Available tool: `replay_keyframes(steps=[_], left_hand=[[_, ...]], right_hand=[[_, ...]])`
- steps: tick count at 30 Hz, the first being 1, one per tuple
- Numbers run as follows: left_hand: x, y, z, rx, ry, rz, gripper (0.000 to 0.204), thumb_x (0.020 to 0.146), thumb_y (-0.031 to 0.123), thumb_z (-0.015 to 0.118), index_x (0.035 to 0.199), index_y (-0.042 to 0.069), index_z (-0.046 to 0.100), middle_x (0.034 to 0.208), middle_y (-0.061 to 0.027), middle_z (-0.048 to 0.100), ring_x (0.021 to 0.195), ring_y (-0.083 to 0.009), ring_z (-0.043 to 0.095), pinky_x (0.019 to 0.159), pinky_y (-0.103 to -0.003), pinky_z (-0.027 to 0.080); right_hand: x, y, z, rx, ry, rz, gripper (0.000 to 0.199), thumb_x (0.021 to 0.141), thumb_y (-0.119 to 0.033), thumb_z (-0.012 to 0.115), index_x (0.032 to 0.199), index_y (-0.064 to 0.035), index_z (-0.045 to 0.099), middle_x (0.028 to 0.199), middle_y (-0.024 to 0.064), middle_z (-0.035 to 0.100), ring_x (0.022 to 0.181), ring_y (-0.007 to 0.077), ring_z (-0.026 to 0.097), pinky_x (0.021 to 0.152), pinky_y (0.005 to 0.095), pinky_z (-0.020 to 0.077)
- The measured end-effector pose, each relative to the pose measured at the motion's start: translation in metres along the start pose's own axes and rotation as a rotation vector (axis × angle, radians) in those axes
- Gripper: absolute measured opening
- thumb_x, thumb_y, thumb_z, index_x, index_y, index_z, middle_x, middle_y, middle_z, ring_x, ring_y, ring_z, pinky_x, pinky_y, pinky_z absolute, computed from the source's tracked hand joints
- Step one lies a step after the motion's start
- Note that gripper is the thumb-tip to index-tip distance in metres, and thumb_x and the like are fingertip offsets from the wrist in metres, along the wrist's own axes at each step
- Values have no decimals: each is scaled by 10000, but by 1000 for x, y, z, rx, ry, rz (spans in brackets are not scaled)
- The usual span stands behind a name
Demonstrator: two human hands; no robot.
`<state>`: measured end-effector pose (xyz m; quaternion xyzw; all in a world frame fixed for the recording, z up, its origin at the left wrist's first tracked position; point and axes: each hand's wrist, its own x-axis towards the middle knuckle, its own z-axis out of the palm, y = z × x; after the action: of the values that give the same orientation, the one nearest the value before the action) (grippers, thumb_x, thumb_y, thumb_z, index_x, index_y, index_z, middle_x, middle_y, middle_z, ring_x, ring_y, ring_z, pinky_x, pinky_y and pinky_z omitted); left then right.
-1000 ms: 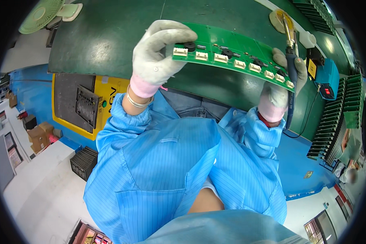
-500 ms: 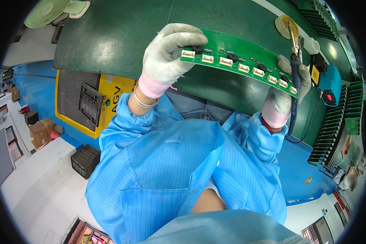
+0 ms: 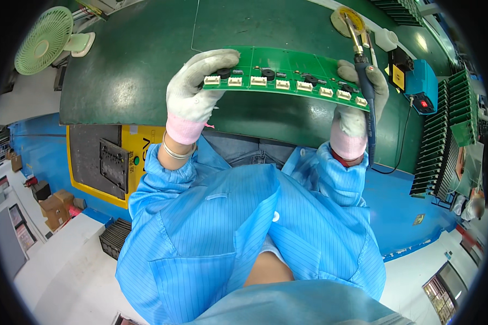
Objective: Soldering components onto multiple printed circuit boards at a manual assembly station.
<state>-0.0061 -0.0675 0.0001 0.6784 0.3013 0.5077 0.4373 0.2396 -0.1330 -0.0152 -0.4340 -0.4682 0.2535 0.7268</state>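
A long green circuit board (image 3: 290, 65) is held up above the green bench. White connectors line its near edge, with round black parts behind them. My left hand (image 3: 192, 89), in a white glove with a pink cuff, grips the board's left end, fingers over the top. At the right end my right hand (image 3: 380, 92), gloved likewise, holds the board. A soldering iron (image 3: 366, 86) with a dark blue handle is also in that hand, its metal end pointing up and away. The board hides part of the right fingers.
On the green bench (image 3: 130, 81) stand a teal soldering station (image 3: 422, 86), a round tip-cleaner holder (image 3: 340, 24) and a white container (image 3: 385, 39). Racked green boards (image 3: 461, 103) stand at right. A pale green fan (image 3: 43, 49) is far left, above a yellow cart (image 3: 124, 189).
Both hands and the board have shifted left in view, and the board now lies more level. The soldering iron has moved along with the right hand. The grips look the same.
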Motion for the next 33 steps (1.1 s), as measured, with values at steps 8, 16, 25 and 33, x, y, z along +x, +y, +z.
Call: replay_keyframes(steps=[8, 16, 25, 33], left_hand=[[1, 2, 13, 39, 78, 94, 259, 727, -29, 651, 986, -33, 646, 1082, -153, 619, 972, -198, 591, 848, -282, 464], [-2, -5, 38, 151, 158, 290, 284, 709, -127, 561, 969, -53, 648, 1092, -183, 596, 873, -190, 617, 749, -264, 504], [5, -3, 80, 289, 63, 477, 300, 676, -135, 553, 947, -50, 650, 1103, -192, 593, 926, -241, 613, 791, -299, 502], [7, 11, 118, 578, -173, 729, 412, 637, -153, 553, 1000, 14, 648, 1189, -228, 543, 989, -360, 596, 844, -379, 504]], right_hand=[[0, -9, 2, -81, 184, 13, 725, 763, -236, 766, 1306, -57, 321, 1181, 196, 554, 1076, 230, 552, 877, 313, 469], [-15, -36, 7, 516, 110, 245, 774, 847, -233, 615, 1421, -128, 107, 1385, 171, 315, 1170, 325, 479, 910, 462, 471], [2, -49, -13, 683, 270, 231, 563, 895, -78, 531, 1378, -90, 242, 1233, 110, 497, 1081, 205, 534, 881, 391, 476], [16, -71, -58, 726, 292, 188, 545, 832, 71, 485, 1326, -118, 356, 1098, 40, 513, 999, 157, 521, 907, 363, 429]])
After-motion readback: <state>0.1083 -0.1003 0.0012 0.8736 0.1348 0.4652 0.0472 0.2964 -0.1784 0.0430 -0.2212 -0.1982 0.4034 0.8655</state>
